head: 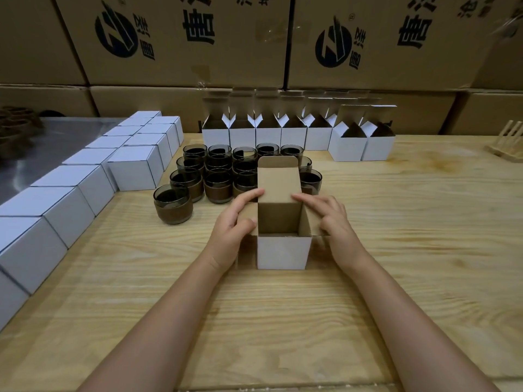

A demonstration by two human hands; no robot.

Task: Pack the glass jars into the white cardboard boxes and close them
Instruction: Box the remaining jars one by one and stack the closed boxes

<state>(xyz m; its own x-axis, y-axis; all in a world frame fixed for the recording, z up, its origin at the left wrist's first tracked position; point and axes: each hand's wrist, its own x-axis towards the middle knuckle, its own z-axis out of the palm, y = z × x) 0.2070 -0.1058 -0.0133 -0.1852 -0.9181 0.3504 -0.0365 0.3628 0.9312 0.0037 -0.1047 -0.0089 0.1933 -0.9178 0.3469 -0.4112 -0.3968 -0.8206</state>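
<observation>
An open white cardboard box (pixel 283 251) stands on the wooden table (pixel 396 250) in front of me, its tall brown lid flap raised at the back. My left hand (pixel 236 219) grips the box's left side flap, the index finger touching the lid. My right hand (pixel 331 219) lies on the right side flap with its fingers reaching to the lid. The box's inside looks empty. Several dark glass jars (pixel 218 171) with brown bands stand behind it.
Two rows of closed white boxes (pixel 70 193) run along the left. Several open white boxes (pixel 297 131) line the back. Large brown cartons (pixel 175 38) form a wall behind. A wooden rack (pixel 506 142) stands at the far right.
</observation>
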